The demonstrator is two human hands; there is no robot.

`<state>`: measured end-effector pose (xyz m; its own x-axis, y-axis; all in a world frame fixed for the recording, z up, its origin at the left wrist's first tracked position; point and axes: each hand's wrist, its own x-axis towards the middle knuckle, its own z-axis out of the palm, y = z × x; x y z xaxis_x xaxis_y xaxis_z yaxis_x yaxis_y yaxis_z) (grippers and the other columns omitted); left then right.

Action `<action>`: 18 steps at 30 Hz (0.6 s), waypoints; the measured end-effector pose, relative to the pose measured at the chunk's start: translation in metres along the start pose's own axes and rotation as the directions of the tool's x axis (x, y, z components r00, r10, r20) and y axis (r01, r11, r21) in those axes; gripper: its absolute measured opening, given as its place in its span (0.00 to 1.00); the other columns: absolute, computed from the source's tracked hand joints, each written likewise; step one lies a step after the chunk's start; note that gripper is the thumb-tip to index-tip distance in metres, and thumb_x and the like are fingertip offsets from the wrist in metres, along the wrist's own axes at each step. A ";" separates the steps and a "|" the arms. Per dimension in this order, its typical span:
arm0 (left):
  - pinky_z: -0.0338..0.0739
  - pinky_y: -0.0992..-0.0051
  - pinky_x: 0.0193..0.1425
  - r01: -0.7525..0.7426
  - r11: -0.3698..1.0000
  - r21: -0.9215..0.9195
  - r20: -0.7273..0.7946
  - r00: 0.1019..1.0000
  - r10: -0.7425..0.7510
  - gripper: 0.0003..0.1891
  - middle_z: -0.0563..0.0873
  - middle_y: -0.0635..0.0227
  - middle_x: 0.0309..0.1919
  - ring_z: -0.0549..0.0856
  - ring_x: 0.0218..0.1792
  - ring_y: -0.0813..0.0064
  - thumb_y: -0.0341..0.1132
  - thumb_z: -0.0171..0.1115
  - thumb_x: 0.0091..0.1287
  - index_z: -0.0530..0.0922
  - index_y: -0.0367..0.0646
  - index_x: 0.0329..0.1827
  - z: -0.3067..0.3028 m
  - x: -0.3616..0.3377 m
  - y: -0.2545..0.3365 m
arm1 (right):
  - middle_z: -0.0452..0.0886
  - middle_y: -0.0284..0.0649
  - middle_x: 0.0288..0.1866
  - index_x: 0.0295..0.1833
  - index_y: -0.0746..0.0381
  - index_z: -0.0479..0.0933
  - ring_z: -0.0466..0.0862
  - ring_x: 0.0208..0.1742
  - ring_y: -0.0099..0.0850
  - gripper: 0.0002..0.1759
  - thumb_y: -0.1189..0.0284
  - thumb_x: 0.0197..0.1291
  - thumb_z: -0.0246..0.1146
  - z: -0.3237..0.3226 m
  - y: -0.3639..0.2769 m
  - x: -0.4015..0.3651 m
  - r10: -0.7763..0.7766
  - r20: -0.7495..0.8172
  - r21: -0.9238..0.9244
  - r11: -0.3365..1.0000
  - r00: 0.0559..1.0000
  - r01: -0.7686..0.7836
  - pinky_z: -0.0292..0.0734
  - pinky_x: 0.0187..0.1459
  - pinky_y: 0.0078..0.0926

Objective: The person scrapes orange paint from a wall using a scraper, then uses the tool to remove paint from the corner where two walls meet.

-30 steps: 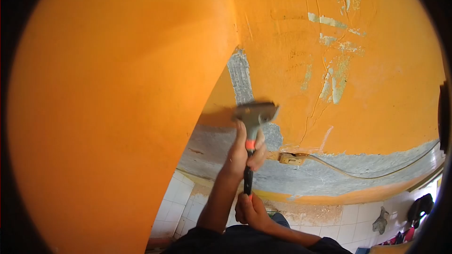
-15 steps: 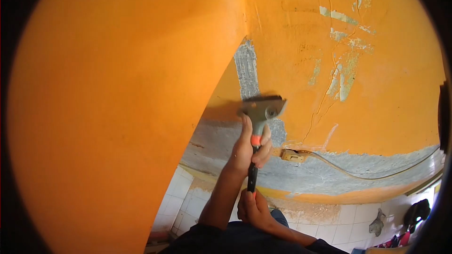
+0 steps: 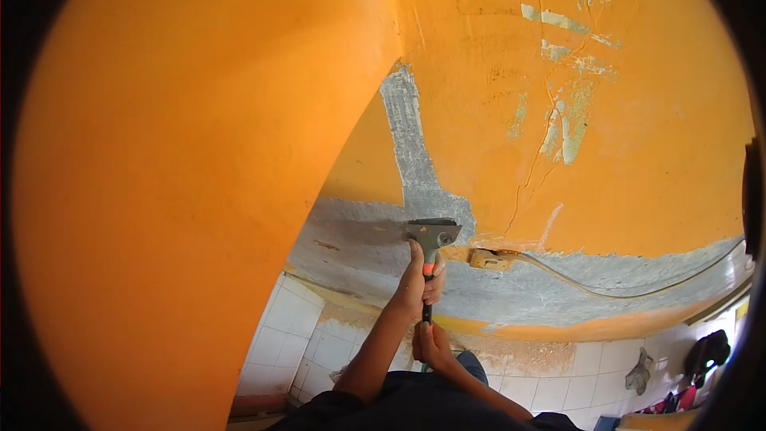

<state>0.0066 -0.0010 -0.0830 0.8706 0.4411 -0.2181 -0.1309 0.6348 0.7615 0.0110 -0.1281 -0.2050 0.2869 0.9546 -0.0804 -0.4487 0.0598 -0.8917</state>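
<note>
A long-handled scraper (image 3: 435, 234) with a wide metal head lies against the grey bared patch (image 3: 441, 202) of the orange wall. My left hand (image 3: 421, 281) grips its handle just under the head, thumb laid along the neck. Lower down, my right hand (image 3: 433, 345) is closed around the handle's end. From the scraper's head a narrow grey strip (image 3: 408, 116) of scraped surface runs up to the corner. The blade's contact edge is hard to make out.
An orange wall face (image 3: 183, 175) juts out close on my left. Right of the scraper sits a yellowish socket box (image 3: 489, 259) with a cable (image 3: 590, 291) running right. Cracked, peeling paint (image 3: 562, 124) marks the upper right. White tiles (image 3: 550, 391) and hanging items (image 3: 706, 357) are below.
The scraper and both hands have moved down the wall toward me. Grey surface that the head had covered now shows above it. My view has shifted slightly.
</note>
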 end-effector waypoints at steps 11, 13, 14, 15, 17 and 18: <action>0.43 0.79 0.11 0.008 0.986 0.167 -0.086 0.996 0.007 0.36 0.55 0.82 0.08 0.51 0.07 0.85 0.77 0.29 0.62 0.63 0.52 0.23 0.010 -0.005 0.018 | 0.64 0.29 0.15 0.32 0.58 0.62 0.64 0.12 0.19 0.21 0.56 0.76 0.44 0.023 -0.001 0.004 -0.079 0.042 0.041 0.996 0.996 0.078 0.60 0.16 0.20; 0.43 0.80 0.10 -0.051 0.985 0.168 -0.116 0.991 0.071 0.36 0.54 0.82 0.09 0.50 0.07 0.86 0.77 0.28 0.63 0.62 0.52 0.23 0.021 -0.010 0.035 | 0.62 0.29 0.12 0.32 0.57 0.60 0.61 0.10 0.19 0.21 0.54 0.76 0.42 0.028 -0.006 0.008 -0.104 0.019 0.014 0.995 0.994 0.104 0.57 0.13 0.21; 0.43 0.80 0.10 -0.046 0.985 0.164 -0.117 0.991 0.066 0.36 0.54 0.82 0.09 0.50 0.07 0.86 0.77 0.28 0.63 0.62 0.52 0.23 0.020 -0.012 0.033 | 0.64 0.29 0.15 0.33 0.59 0.63 0.65 0.12 0.19 0.21 0.55 0.75 0.44 0.029 -0.010 0.011 -0.091 0.030 0.009 0.996 0.995 0.091 0.61 0.16 0.20; 0.43 0.80 0.10 -0.059 0.981 0.186 -0.109 0.991 0.080 0.36 0.54 0.82 0.08 0.50 0.07 0.86 0.77 0.28 0.63 0.62 0.52 0.23 0.019 -0.011 0.034 | 0.67 0.29 0.17 0.34 0.60 0.65 0.69 0.15 0.19 0.20 0.56 0.75 0.47 0.028 -0.014 0.015 -0.085 0.044 0.000 0.996 0.995 0.085 0.65 0.18 0.20; 0.43 0.80 0.10 -0.068 0.973 0.220 -0.103 0.990 0.093 0.36 0.54 0.82 0.08 0.50 0.07 0.86 0.77 0.27 0.63 0.62 0.52 0.23 0.014 -0.011 0.032 | 0.68 0.30 0.17 0.35 0.60 0.65 0.69 0.15 0.19 0.19 0.57 0.75 0.47 0.031 -0.005 0.008 -0.081 0.013 -0.046 0.996 0.997 0.082 0.66 0.18 0.20; 0.43 0.80 0.10 -0.034 0.979 0.200 -0.116 0.992 0.058 0.36 0.54 0.82 0.08 0.50 0.07 0.86 0.77 0.27 0.63 0.62 0.52 0.23 0.012 -0.011 0.027 | 0.66 0.29 0.15 0.33 0.59 0.63 0.66 0.13 0.18 0.20 0.56 0.75 0.45 0.031 -0.003 0.005 -0.073 0.013 -0.040 0.996 0.997 0.074 0.62 0.16 0.20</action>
<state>-0.0013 0.0034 -0.0533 0.8004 0.5478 -0.2432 -0.0624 0.4798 0.8752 -0.0130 -0.1147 -0.1889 0.3076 0.9515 -0.0088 -0.3925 0.1184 -0.9121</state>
